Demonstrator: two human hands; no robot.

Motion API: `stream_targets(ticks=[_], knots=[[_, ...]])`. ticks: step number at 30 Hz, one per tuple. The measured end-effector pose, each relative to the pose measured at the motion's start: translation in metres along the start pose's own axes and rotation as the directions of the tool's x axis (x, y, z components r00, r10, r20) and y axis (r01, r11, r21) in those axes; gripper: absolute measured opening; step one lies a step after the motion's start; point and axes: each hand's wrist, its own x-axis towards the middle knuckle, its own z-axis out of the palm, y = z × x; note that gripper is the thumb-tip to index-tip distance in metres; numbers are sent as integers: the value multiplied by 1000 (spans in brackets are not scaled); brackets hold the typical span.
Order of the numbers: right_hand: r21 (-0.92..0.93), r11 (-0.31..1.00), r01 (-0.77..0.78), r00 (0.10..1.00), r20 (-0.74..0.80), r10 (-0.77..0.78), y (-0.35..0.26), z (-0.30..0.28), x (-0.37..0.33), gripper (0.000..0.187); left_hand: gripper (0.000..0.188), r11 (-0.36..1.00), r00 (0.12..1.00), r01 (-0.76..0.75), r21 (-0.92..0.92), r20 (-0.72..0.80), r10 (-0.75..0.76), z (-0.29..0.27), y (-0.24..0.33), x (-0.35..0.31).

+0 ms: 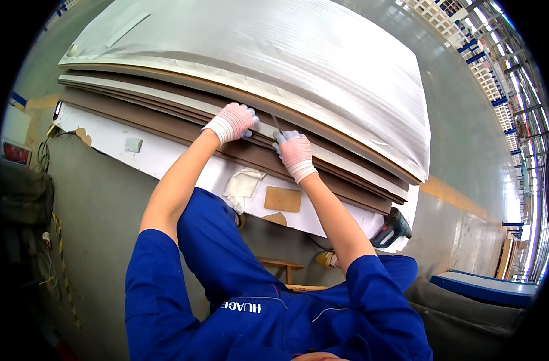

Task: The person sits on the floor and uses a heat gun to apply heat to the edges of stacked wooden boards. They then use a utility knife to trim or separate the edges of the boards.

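1. Grey factory floor (100, 204) runs under and around a large stack of panels; long racks with blue fittings (497, 78) line the far right edge.
2. We lean over the stack in blue work clothes, forearms bare, both hands in white knit gloves with pink cuffs.
3. Top sheet (274, 54): wide, silver-grey, ribbed, curved by the lens. Below it lie stepped brown boards (184, 120) alternating with pale layers, and a white bottom panel (160, 156) juts out toward us.
4. Left hand (232, 121): fingers curled onto the edge of the layers just under the top sheet. We cannot tell whether the grip pinches a layer or only presses on it.
5. Right hand (293, 150): just beside the left, at the same edge. Fingers are bent around a thin, light sliver (276, 124) that points up toward the top sheet; grip looks clenched on it, though the item is too small to identify.
6. On the white panel near us: a crumpled white cloth (244, 183), a tan square piece (283, 199), a small grey patch (133, 144).
7. A dark power tool (391, 228) rests at the panel's right end.
8. Cables (46, 156) lie at the far left.
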Motion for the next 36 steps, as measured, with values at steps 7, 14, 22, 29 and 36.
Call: stream_targets(ticks=[7,14,22,29,36], knots=[[-55,998,23,997,77,-19,-14,12,20,11,7,988,996,43,145,66,-53,21,-4,-4],[-140,987,79,984,172,-55,-12,12,25,8,4,987,983,-131,93,138,117,10,-4,-3],[0,987,-163,985,61,162,-18,-22,-21,21,7,989,998,3,147,61,-12,21,10,-6],[291,709,-643,765,192,615,-29,-67,-240,26,20,971,974,224,83,2,-225,-59,116,-35],[488,188,-852,366,300,881,-13,-36,-349,38,27,393,825,-564,-726,-499,263,-233,398,-83]])
